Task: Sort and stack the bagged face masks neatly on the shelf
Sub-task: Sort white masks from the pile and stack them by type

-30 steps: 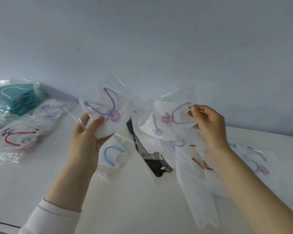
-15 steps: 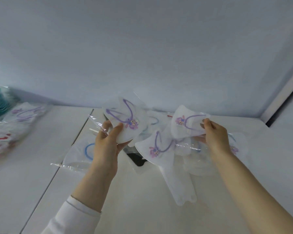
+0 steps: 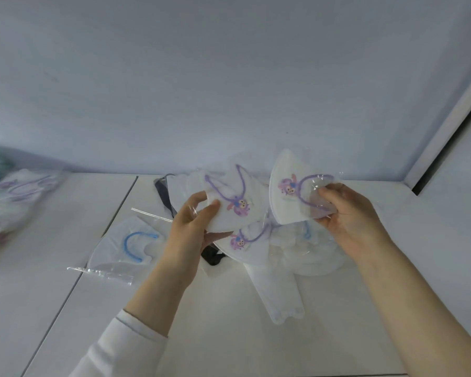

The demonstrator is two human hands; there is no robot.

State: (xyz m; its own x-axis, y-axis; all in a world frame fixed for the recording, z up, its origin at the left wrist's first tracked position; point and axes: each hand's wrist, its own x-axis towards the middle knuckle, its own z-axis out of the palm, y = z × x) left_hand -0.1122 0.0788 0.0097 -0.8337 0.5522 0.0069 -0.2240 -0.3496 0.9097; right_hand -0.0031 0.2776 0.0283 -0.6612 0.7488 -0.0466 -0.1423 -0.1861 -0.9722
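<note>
- i hold one purple-loop bagged mask (image 3: 230,205) in my left hand (image 3: 191,227), thumb on its front and fingers curled behind its left edge, lifted above the loose heap.
- my right hand (image 3: 348,216) pinches a second purple-loop mask (image 3: 288,197) by the right end of its bag, just right of the first. i can't tell whether the two touch.
- a third purple-loop mask (image 3: 244,240) lies below them on top of the loose heap (image 3: 310,257), mid-shelf (image 3: 256,336). a dark mask (image 3: 162,197) pokes out at the heap's far left.
- a blue-loop mask (image 3: 128,243) in its bag lies alone on the shelf, left of my left wrist.
- at the far left edge, blurred, the sorted piles (image 3: 19,191) sit near the back wall (image 3: 229,77); one seems to show purple loops.
- i judge i'm pairing up the matching purple ones before they go onto their pile.
- what could go wrong: the bag film looks slick, and my right pinch sits near one end, so that mask could swing or slip back into the heap.
- if i press the two together off-square, the pair will likely slide apart and the stack will lean.
- a trailing bag flap could catch the third mask and drag it off the heap.
- reaching left, my sleeve (image 3: 125,341) could sweep the blue-loop mask out of place.
</note>
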